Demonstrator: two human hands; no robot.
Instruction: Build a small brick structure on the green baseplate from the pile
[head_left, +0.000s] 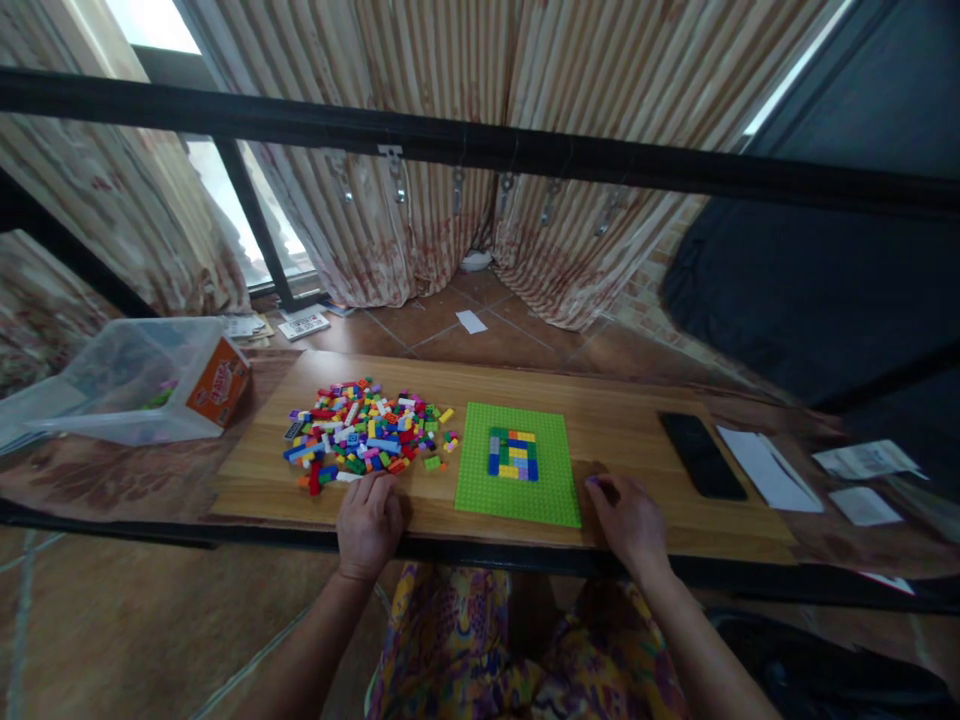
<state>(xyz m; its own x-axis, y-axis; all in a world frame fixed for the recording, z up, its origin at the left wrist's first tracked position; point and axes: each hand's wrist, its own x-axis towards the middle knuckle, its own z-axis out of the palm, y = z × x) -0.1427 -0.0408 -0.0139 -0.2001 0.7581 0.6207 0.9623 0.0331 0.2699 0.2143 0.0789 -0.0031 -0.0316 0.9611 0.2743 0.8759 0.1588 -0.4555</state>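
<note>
My left hand [370,522] rests curled on the front of the wooden board, just below a pile of loose toy bricks [375,430] in many colours. Whether anything is inside its closed fingers is hidden. To the right of the pile lies a bright green baseplate [472,500]. Near its middle, blue, yellow, orange, green, grey and lilac bricks [514,455] form a roughly square block. Beside the plate's right edge, my right hand [628,518] pinches thumb and finger together, with a small purple brick [592,481] showing at the tips.
On the board's right lies a black phone [703,456], then white paper [769,468]. A clear plastic box [142,380] with an orange label stands at far left, some bricks inside. A black bar [480,140] crosses ahead, before striped curtains [420,60].
</note>
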